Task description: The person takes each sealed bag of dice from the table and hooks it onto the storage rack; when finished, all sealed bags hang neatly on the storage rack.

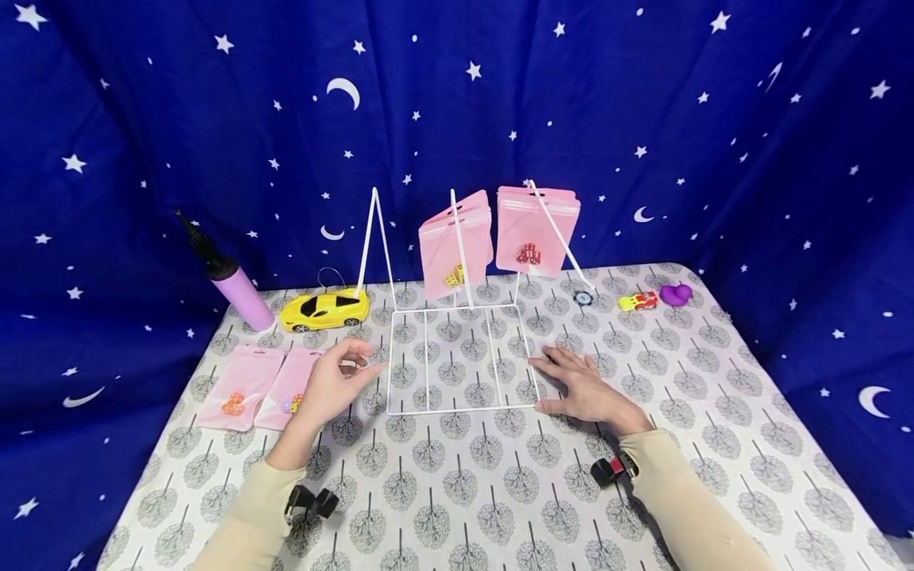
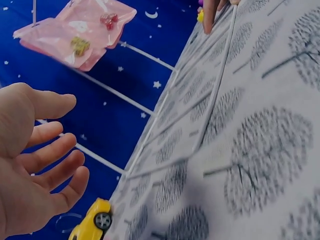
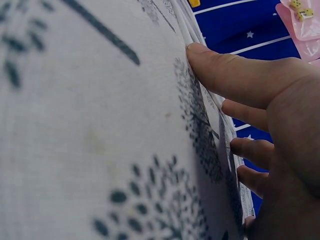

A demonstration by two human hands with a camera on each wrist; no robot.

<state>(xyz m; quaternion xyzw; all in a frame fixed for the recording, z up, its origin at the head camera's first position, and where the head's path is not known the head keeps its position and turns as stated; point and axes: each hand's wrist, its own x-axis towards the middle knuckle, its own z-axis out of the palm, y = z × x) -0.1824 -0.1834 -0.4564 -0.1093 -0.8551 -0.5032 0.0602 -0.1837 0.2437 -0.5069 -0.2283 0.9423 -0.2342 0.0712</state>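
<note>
Blue star/moon curtain behind; tree-print cloth on tbl. White wire rack mid-tbl, base btwn the hands. Lilac pump back L. Yellow-dice bags hang on rack's ctr prong, red-dice bags on R prong; orange-dice bag + mixed-dice bag flat at L, latter partly behind L hand. L hand: fingers loosely bent, nothing held, just beside rack's L side. R hand: fingers spread, nothing gripped, tips at base's R rail, contact unclear. Yellow car next to pump. Back R, small: purple duck, red/yellow mini car, round dial pc.
</note>
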